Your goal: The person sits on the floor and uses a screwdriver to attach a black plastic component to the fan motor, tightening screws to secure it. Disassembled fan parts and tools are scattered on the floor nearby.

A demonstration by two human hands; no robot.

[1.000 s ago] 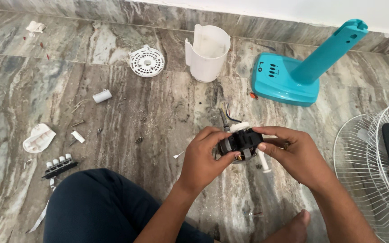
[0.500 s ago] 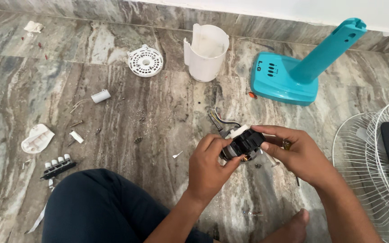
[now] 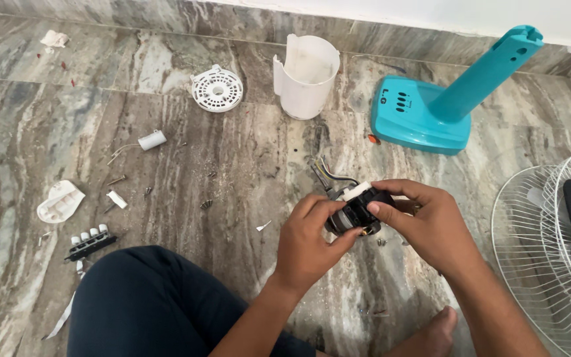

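Both my hands hold a small black fan motor with a white top piece and several wires trailing toward the floor. My left hand grips it from the left and below. My right hand wraps over it from the right, fingertips on its top. The motor hangs a little above the marble floor, in front of my dark-trousered knee.
A turquoise fan base with its stem stands at the back right. A white motor housing and a round white vented cap lie beyond. Wire fan guards sit at the right. Screws, a capacitor, a button strip and a white cover lie left.
My hands have turned the motor and shifted it slightly; my right fingers now lie over its top. A long white piece seen beside it a second ago is out of sight.
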